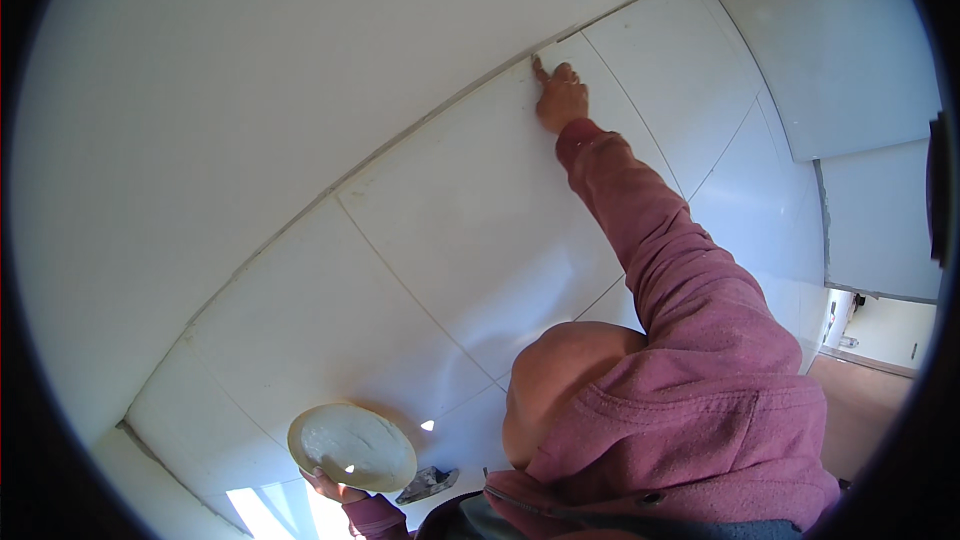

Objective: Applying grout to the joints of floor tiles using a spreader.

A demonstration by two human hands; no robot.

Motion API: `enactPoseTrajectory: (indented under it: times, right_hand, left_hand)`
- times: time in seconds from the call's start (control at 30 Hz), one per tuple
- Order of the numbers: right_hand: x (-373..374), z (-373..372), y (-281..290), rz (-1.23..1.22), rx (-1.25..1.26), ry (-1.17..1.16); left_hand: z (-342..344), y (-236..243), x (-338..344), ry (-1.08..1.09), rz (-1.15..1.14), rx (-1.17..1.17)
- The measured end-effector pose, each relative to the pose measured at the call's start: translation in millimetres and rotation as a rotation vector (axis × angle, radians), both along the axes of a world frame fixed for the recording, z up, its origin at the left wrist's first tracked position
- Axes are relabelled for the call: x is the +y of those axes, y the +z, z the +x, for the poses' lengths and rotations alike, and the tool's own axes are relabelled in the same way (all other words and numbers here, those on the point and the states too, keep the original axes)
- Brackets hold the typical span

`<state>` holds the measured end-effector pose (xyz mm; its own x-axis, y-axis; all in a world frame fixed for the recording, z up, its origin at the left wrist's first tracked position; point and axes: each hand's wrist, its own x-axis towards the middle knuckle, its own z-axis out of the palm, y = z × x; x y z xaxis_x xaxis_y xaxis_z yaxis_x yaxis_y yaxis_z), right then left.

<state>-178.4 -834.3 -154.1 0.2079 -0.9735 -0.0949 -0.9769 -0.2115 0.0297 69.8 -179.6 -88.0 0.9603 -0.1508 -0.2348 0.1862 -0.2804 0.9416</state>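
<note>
My right hand [560, 98] reaches up at the end of a maroon sleeve [660, 240]. Its index fingertip presses on the seam where the top row of large white wall tiles [480, 210] meets the plain white surface [250, 90] above; the other fingers are curled and hold nothing that I can see. Low at the left, my left hand [330, 488] holds from below a round shallow bowl [352, 446] filled with white paste. A head and the maroon hood [690, 430] fill the lower middle, between the two arms.
A small grey-smeared tool [428, 483] shows just right of the bowl. Thin joints run between the tiles. White panels [840, 50] stand at the upper right. A doorway with a brown floor [865, 390] opens at the lower right.
</note>
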Motion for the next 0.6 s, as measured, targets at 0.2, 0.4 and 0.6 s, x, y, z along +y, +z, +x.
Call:
enactPoseTrajectory:
  times: [0.2, 0.4, 0.6]
  right_hand:
    - [27, 8, -6, 0.169, -0.598, 0.216]
    - [-39, -8, -13, -0.137, -0.377, -0.175]
    - [-64, -15, 14, -0.197, 0.312, 0.132]
  left_hand:
    - [-4, -1, -1, -0.006, 0.001, 0.017]
    - [-5, -1, -2, -0.007, -0.001, 0.015]
    - [-1, 1, -5, -0.024, 0.005, 0.01]
